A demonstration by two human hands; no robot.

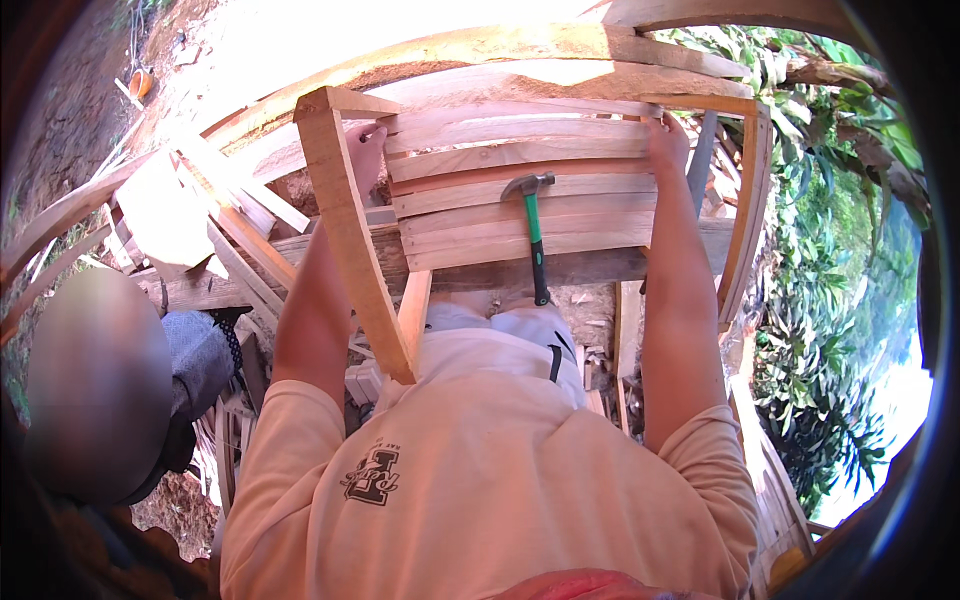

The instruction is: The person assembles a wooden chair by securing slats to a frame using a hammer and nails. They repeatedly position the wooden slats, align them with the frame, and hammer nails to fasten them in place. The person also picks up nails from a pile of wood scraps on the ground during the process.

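Observation:
Several pale wooden slats (pixel 520 210) lie side by side in front of me, with narrow gaps between some. My right hand (pixel 668 148) grips the right end of a far slat (pixel 560 107), fingers closed at its tip. At the left end, partly behind an upright wooden post (pixel 345 220), my left hand (pixel 367 150) is closed at the slat's end. Part of that hand is hidden. A claw hammer (pixel 533 225) with a green and black handle rests on the nearer slats, its head away from me. Neither hand touches it.
A wooden frame side (pixel 745 220) stands beyond my right forearm, with a saw blade (pixel 702 160) near it. Long boards (pixel 480 45) cross the far side. Cut wood pieces (pixel 165 215) pile up at left, near another person (pixel 195 350). Leafy plants (pixel 810 330) grow at right.

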